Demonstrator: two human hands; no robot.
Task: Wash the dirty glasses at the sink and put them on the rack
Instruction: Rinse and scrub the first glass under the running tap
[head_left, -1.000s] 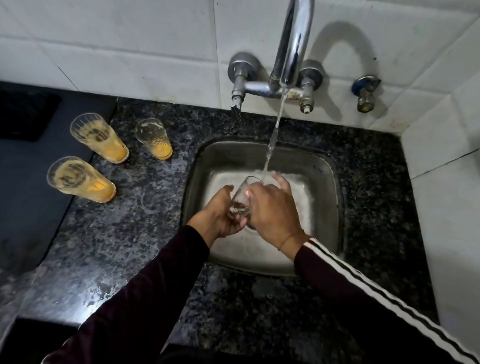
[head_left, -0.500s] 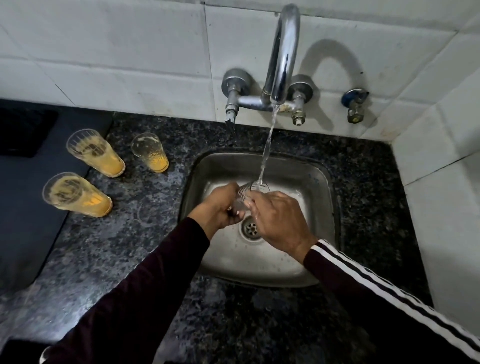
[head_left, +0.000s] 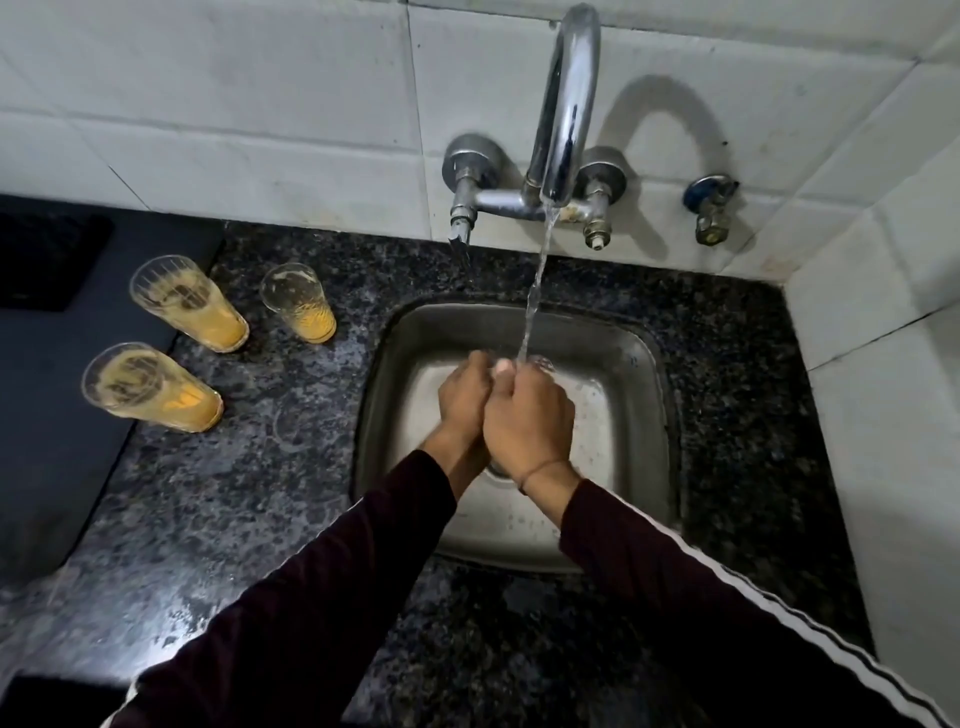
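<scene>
Glasses on the counter (head_left: 249, 499) number three, all dirty, each with orange residue at the bottom: a far-left glass (head_left: 188, 303), a near-left glass (head_left: 150, 387) and a smaller glass (head_left: 298, 303) nearest the sink (head_left: 644, 457). All three stand upright to the left of the sink, apart from one another. A fourth glass (head_left: 543, 362) is in the hands over the sink; only a small part of its rim shows beyond the knuckles, directly under the water stream (head_left: 535, 291) from the single tap (head_left: 566, 104).

Two hands are in view, pressed side by side above the basin. The left hand (head_left: 464, 397) has its fingers curled inward; its contact with the glass is hidden, so its grip cannot be confirmed. The right hand (head_left: 527, 423) is closed into a fist-like curl around the glass, with the stream landing at its knuckles. A thin bracelet (head_left: 540, 470) circles the right wrist. One separate valve (head_left: 709, 208) is mounted on the wall (head_left: 260, 104) to the right of the tap.
</scene>
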